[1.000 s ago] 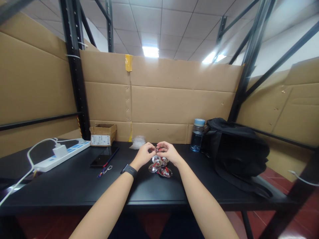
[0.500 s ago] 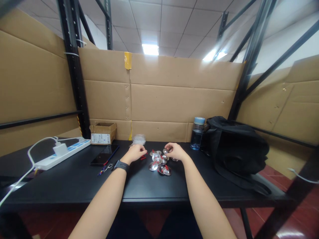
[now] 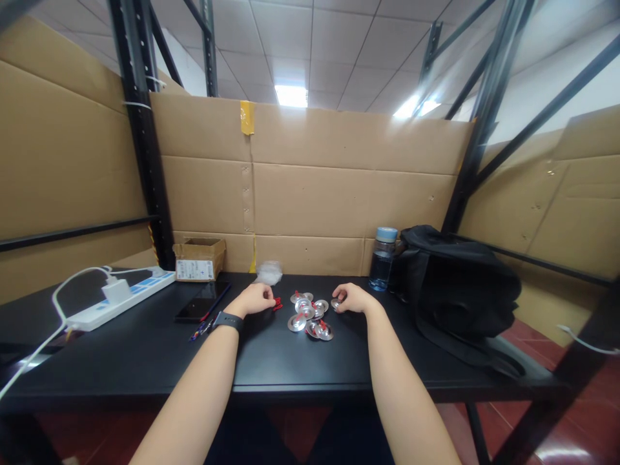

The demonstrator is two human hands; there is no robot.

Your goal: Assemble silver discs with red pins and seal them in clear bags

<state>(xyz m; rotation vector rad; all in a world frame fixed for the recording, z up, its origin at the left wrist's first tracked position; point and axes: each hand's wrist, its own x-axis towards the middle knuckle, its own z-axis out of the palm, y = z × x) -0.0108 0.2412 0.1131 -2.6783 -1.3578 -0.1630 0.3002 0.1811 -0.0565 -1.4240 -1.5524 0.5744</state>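
Several small shiny metal discs with red parts [image 3: 310, 316] lie in a pile on the black table [image 3: 145, 361]. My left hand [image 3: 254, 299], with a dark watch on its wrist, rests left of the pile, fingers pinched on a small red piece [image 3: 278, 302]. My right hand [image 3: 352, 299] rests right of the pile, fingers curled on one metal disc [image 3: 335, 303] at the table surface.
A phone [image 3: 202, 301], a pen and a small key ring lie to the left, beside a white power strip [image 3: 116, 299] with its cable. A small cardboard box [image 3: 199, 259], a clear plastic bag [image 3: 268, 273], a water bottle [image 3: 383, 259] and a black backpack [image 3: 460, 290] stand along the cardboard wall.
My hands were together above the pile a second ago. They have moved apart and down, the left with the red piece to the left, the right with a disc to the right.
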